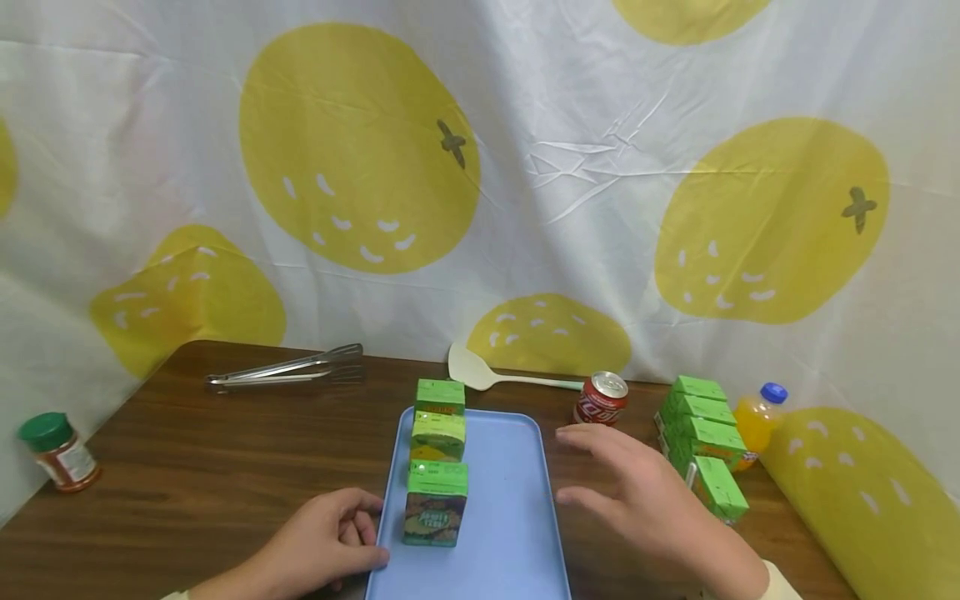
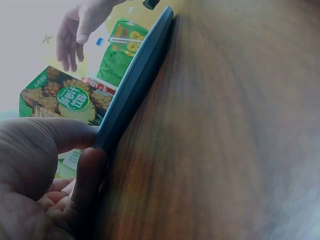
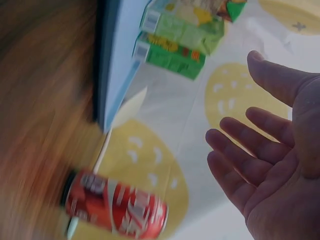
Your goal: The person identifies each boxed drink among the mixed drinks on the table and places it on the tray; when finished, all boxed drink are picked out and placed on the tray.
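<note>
A blue tray point(image 1: 510, 500) lies on the brown table. Three juice cartons stand in a row along its left side: a brown-fronted pineapple one point(image 1: 433, 518) in front, a yellow-green one point(image 1: 438, 427) behind it and a green one point(image 1: 441, 392) at the back. My left hand point(image 1: 318, 537) is at the tray's left edge; in the left wrist view, its thumb and a curled finger pinch the rim. To the right of the tray, my right hand point(image 1: 641, 483) is raised above the table, holding nothing. In the right wrist view, its fingers point(image 3: 235, 175) are spread and loosely bent.
Behind the right hand stands a red soda can point(image 1: 600, 400). Several green cartons point(image 1: 701, 425) and an orange drink bottle point(image 1: 757, 421) are at the right. A spatula point(image 1: 472, 369) and metal tongs point(image 1: 285, 369) lie at the back; a green-capped spice jar point(image 1: 63, 454) stands far left.
</note>
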`<state>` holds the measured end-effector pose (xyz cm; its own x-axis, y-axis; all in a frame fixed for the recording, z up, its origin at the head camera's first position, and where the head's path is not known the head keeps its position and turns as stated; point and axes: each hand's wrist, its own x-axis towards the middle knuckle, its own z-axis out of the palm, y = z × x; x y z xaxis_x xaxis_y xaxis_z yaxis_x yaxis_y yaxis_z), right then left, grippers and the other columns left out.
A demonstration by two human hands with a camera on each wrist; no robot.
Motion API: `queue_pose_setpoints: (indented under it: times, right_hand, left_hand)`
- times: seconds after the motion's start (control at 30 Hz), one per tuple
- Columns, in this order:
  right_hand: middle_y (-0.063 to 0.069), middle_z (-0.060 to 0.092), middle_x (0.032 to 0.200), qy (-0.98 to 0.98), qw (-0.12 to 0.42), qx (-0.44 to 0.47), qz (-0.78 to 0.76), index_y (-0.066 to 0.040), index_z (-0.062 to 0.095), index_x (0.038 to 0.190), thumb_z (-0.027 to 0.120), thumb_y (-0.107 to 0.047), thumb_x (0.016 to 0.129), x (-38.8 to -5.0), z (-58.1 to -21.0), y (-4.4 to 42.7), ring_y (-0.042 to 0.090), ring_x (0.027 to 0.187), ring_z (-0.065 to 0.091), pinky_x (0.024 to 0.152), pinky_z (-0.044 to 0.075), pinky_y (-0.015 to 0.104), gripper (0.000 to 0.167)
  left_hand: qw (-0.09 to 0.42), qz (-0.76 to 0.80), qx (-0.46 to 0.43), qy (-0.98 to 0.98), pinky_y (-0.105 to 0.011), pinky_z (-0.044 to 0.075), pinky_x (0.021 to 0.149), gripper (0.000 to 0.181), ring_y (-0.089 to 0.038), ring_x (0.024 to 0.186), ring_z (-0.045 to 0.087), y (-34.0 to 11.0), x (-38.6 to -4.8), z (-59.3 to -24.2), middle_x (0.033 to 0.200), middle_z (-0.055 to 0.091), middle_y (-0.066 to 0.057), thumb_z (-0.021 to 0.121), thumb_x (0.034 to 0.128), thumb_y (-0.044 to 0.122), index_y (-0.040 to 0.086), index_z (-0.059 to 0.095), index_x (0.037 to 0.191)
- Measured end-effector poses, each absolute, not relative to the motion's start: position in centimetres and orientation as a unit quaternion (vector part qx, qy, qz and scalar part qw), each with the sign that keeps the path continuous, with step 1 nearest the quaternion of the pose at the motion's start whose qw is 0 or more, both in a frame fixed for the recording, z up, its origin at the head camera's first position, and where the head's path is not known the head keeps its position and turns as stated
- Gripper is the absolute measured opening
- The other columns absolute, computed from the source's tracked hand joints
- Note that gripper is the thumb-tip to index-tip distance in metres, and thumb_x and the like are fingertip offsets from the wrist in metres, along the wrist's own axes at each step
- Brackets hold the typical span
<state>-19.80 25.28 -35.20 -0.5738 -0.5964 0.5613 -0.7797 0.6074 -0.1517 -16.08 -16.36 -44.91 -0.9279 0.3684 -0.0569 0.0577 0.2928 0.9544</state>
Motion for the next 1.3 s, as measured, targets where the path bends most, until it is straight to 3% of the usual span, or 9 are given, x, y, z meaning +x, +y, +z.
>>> queue_pose_setpoints:
  times: [0.1,0.23,0.33,0.4,0.5,0.67,0.93,1.1,1.3]
  right_hand:
    - [0.0,0.074,0.141,-0.862,0.264,0.397,0.172,-0.017,0.074,0.14,0.098,-0.029,0.086,-20.0,-35.1,26.8,0.027,0.127,0.071,0.117,0.04,0.016,0.06]
    - [-0.002,0.075,0.133,-0.859,0.296,0.391,0.144,-0.016,0.076,0.133,0.081,-0.055,0.1,-20.4,-34.9,29.1,0.023,0.119,0.072,0.112,0.045,0.018,0.052]
    - [-0.005,0.075,0.125,-0.867,0.305,0.372,0.129,-0.016,0.078,0.128,0.088,-0.05,0.095,-20.7,-34.7,30.8,0.019,0.112,0.072,0.102,0.05,0.019,0.048]
    - [-0.007,0.074,0.123,-0.875,0.301,0.359,0.12,-0.017,0.079,0.126,0.099,-0.036,0.084,-20.8,-34.5,32.0,0.016,0.106,0.071,0.093,0.055,0.02,0.05]
    - [-0.009,0.072,0.122,-0.899,0.278,0.321,0.106,-0.02,0.08,0.123,0.105,-0.024,0.074,-20.9,-34.0,33.4,0.015,0.103,0.071,0.084,0.061,0.032,0.055]
    - [-0.011,0.071,0.122,-0.928,0.225,0.277,0.108,-0.026,0.079,0.124,0.104,-0.035,0.078,-21.1,-33.5,35.3,0.017,0.105,0.072,0.084,0.064,0.048,0.052]
    - [-0.015,0.071,0.115,-0.933,0.186,0.283,0.121,-0.026,0.08,0.118,0.102,-0.035,0.08,-21.3,-33.4,37.6,0.005,0.103,0.069,0.085,0.065,0.04,0.045]
    - [-0.012,0.072,0.115,-0.939,0.159,0.278,0.125,-0.024,0.08,0.118,0.102,-0.035,0.08,-21.3,-33.3,38.6,0.007,0.103,0.069,0.087,0.063,0.04,0.045]
    - [-0.008,0.075,0.119,-0.956,0.088,0.239,0.145,-0.018,0.079,0.122,0.1,-0.042,0.08,-21.2,-33.1,39.2,0.006,0.104,0.067,0.086,0.061,0.037,0.052]
  left_hand:
    - [0.136,0.58,0.132,0.793,-0.027,0.052,0.048,0.057,-0.015,0.065,0.063,-16.3,-16.1,-44.9,0.09,0.07,-0.005,0.091,0.0902,0.011,-0.013,0.064,0.135]
    - [0.137,0.581,0.131,0.791,-0.027,0.052,0.048,0.058,-0.015,0.064,0.063,-16.4,-16.0,-45.0,0.09,0.07,-0.005,0.091,0.0906,0.011,-0.013,0.064,0.135]
    - [0.135,0.581,0.131,0.792,-0.027,0.052,0.048,0.058,-0.015,0.063,0.063,-16.5,-16.0,-45.1,0.09,0.07,-0.005,0.091,0.0908,0.011,-0.013,0.064,0.135]
    - [0.134,0.581,0.131,0.792,-0.028,0.052,0.047,0.058,-0.015,0.062,0.063,-16.6,-16.0,-45.2,0.09,0.07,-0.005,0.091,0.0908,0.011,-0.013,0.064,0.135]
    - [0.134,0.581,0.131,0.792,-0.028,0.052,0.047,0.057,-0.015,0.063,0.063,-16.6,-16.0,-45.2,0.09,0.07,-0.005,0.091,0.0908,0.011,-0.013,0.064,0.135]
    - [0.136,0.585,0.131,0.789,-0.027,0.052,0.047,0.057,-0.014,0.063,0.062,-16.6,-16.0,-45.3,0.091,0.07,-0.006,0.091,0.0909,0.011,-0.014,0.064,0.135]
    - [0.135,0.583,0.13,0.791,-0.028,0.052,0.047,0.056,-0.015,0.063,0.062,-16.4,-16.1,-45.2,0.091,0.069,-0.005,0.091,0.0906,0.011,-0.013,0.065,0.134]
    - [0.138,0.579,0.128,0.793,-0.028,0.052,0.047,0.056,-0.015,0.063,0.062,-16.4,-16.2,-45.2,0.09,0.069,-0.005,0.091,0.0909,0.011,-0.012,0.065,0.135]
    - [0.136,0.579,0.131,0.793,-0.027,0.052,0.047,0.056,-0.015,0.063,0.062,-16.3,-16.2,-45.1,0.09,0.069,-0.005,0.091,0.0904,0.011,-0.013,0.065,0.134]
